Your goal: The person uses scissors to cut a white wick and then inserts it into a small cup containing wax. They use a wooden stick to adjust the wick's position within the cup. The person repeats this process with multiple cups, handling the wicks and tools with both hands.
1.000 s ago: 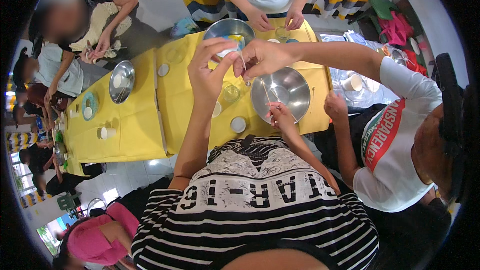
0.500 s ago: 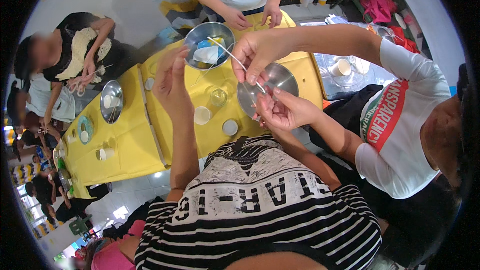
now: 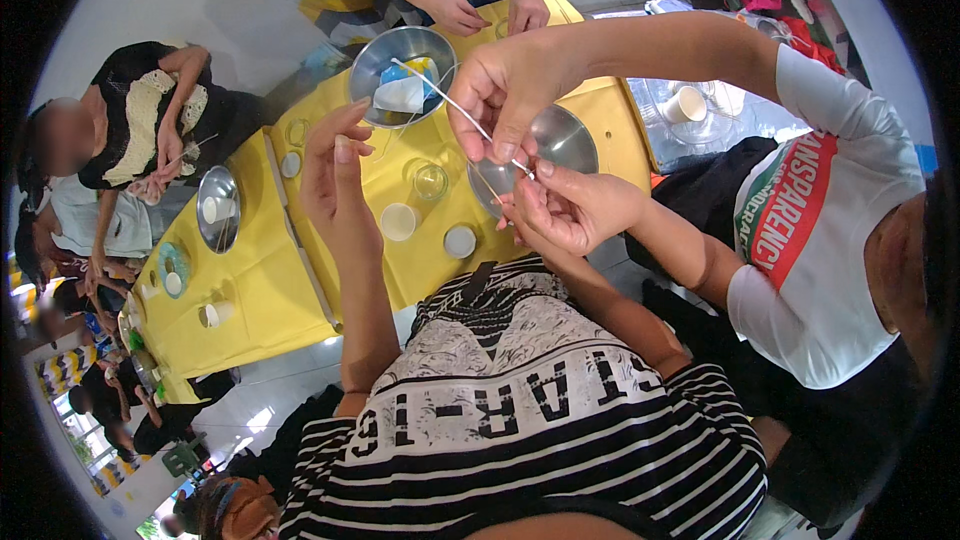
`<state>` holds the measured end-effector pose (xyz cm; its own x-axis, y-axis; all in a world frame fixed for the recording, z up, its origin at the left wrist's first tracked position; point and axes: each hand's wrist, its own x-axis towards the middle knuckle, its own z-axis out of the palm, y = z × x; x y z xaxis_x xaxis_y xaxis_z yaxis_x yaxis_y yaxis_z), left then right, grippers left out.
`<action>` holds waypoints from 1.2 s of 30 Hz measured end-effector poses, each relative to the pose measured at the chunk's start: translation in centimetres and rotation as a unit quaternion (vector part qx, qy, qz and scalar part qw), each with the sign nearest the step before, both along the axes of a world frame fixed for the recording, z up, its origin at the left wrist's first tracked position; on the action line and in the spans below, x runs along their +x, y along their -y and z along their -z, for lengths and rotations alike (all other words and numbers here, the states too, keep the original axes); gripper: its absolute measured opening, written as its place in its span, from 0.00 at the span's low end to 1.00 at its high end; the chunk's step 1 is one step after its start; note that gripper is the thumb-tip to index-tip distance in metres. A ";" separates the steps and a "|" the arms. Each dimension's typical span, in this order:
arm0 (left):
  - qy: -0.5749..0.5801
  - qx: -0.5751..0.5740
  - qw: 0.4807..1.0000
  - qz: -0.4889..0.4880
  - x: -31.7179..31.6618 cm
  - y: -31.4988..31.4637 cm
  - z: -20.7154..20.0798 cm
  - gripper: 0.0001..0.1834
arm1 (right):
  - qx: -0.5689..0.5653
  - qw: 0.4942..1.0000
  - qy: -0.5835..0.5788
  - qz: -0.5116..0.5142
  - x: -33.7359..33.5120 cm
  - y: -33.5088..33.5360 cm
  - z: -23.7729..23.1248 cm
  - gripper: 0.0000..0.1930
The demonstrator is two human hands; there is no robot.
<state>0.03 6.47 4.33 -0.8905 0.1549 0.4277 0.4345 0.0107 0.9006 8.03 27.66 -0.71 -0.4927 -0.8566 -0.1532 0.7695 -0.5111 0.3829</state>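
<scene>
Thin white stick (image 3: pixel 432 90) lies slanted over the yellow table (image 3: pixel 270 280), its long axis running from 10 o'clock above a steel bowl (image 3: pixel 362 65) down to 4 o'clock. The left hand (image 3: pixel 335 175) is raised at the stick's 8 o'clock, empty, fingers loosely together, clearly apart from it. A co-worker's upper hand (image 3: pixel 515 80) pinches the stick mid-length. The right hand (image 3: pixel 524 232) is nearer, just under the lower tip, but mostly hidden by the co-worker's other hand (image 3: pixel 578 208); its grip cannot be told.

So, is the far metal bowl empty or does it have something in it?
Not empty. The far metal bowl holds a white cup-like piece lying on its side, with something blue behind it.
</scene>
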 end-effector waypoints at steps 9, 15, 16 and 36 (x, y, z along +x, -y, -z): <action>0.009 0.004 1.000 0.016 -0.1 -1.2 0.4 0.16 | 0.314 0.734 -0.590 -0.121 -8.1 -3.8 -5.6 0.11; 0.011 0.003 1.000 -0.002 0.2 -0.4 0.5 0.15 | 0.326 0.626 -0.688 -0.170 -11.0 -3.4 -6.7 0.12; 0.014 0.003 1.000 0.002 0.0 -0.6 0.4 0.15 | 0.332 0.620 -0.690 -0.173 -11.0 -3.8 -6.9 0.12; 0.098 -0.058 0.991 0.070 0.1 -2.7 -0.5 0.26 | 0.256 0.815 -0.504 -0.128 -8.1 -2.8 -4.8 0.10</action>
